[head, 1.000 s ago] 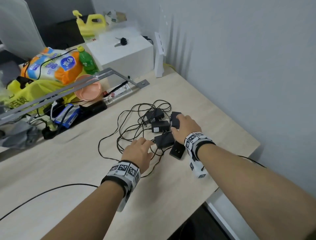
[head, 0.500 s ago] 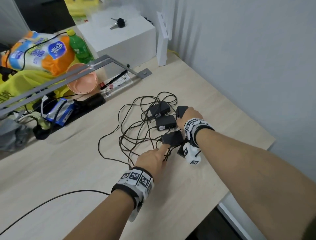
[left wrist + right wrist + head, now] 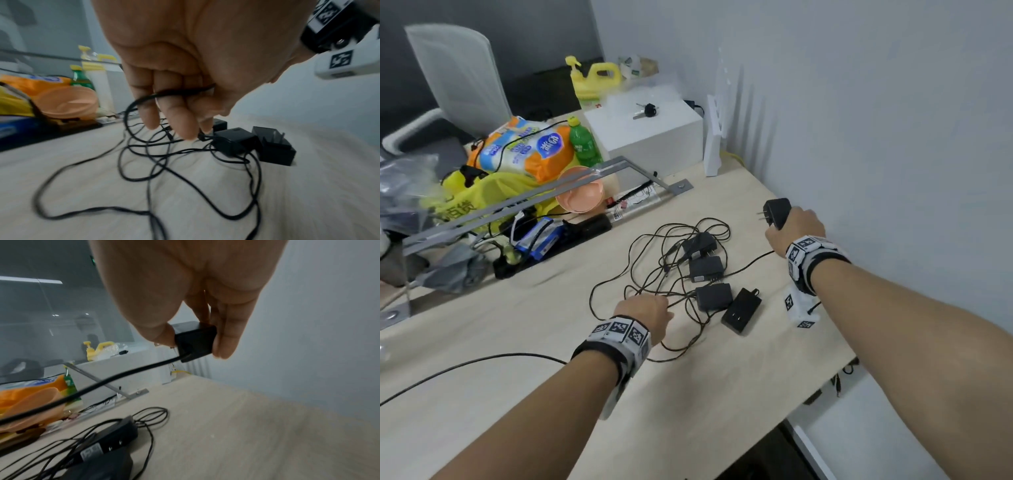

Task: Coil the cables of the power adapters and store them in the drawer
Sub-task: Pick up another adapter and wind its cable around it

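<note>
Your right hand (image 3: 792, 228) has its grip pinched on one adapter (image 3: 194, 339), thumb on one side and fingers on the other, lifted off the worktop (image 3: 722, 394) at the far right, near the wall. From that grip its cable (image 3: 115, 379) runs down and to the left, back toward the tangle in the middle. Your left hand (image 3: 645, 317) sits at the near edge of that tangle, fingers curled round a strand of cable (image 3: 176, 93); I judge it to be the lifted adapter's own lead, but the loops cross too much to be sure. So the line to coil lies stretched left to right between your two hands, with the left one nearer the loose end. Four more adapters (image 3: 714, 296) lie flat just right of your left hand, their leads knotted together (image 3: 654, 260). The drawer is not in view
</note>
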`<state>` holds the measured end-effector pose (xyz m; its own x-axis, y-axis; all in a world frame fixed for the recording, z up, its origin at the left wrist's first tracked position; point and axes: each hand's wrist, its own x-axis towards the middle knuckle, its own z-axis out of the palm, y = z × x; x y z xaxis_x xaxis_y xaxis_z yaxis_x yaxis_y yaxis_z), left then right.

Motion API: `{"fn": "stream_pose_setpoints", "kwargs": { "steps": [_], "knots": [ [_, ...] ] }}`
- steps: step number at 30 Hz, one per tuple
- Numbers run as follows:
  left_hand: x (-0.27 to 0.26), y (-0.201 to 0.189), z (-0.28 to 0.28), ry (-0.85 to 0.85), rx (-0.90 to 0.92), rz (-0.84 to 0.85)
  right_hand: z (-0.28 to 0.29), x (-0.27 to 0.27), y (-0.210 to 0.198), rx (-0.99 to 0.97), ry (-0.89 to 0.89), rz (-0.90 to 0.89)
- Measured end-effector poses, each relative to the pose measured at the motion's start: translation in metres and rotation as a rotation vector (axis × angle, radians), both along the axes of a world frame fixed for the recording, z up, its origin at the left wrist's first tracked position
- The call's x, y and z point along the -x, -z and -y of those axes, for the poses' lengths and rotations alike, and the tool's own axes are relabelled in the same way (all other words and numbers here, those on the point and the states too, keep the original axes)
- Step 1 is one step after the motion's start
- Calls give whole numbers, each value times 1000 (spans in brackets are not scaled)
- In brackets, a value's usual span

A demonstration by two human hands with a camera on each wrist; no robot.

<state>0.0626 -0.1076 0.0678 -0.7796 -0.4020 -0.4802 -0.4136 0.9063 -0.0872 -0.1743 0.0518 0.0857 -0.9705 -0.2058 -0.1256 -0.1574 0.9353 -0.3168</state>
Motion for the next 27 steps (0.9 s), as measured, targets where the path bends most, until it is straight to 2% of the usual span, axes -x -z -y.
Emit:
{"fn": "stream_pose_setpoints", "kwargs": {
  "steps": [8, 11, 15, 21, 24, 27],
  "knots": [
    [-30, -49, 14, -208, 241, 18, -5, -16, -35, 109, -135, -100],
    [-39, -69, 15, -255, 290, -64, -8, -27, -36, 126, -163, -98],
    [-44, -99, 21, -232, 379, -182, -12, -35, -41, 133, -174, -124],
    [-41, -153, 67, -289, 529, -329, -20, -43, -54, 80, -168, -171],
    [-45, -164, 94, -336, 512, -342, -26, -43, -58, 47, -123, -176],
    [-55, -156, 114, -352, 440, -404, -19, -52, -60, 78, -103, -173]
  ]
}}
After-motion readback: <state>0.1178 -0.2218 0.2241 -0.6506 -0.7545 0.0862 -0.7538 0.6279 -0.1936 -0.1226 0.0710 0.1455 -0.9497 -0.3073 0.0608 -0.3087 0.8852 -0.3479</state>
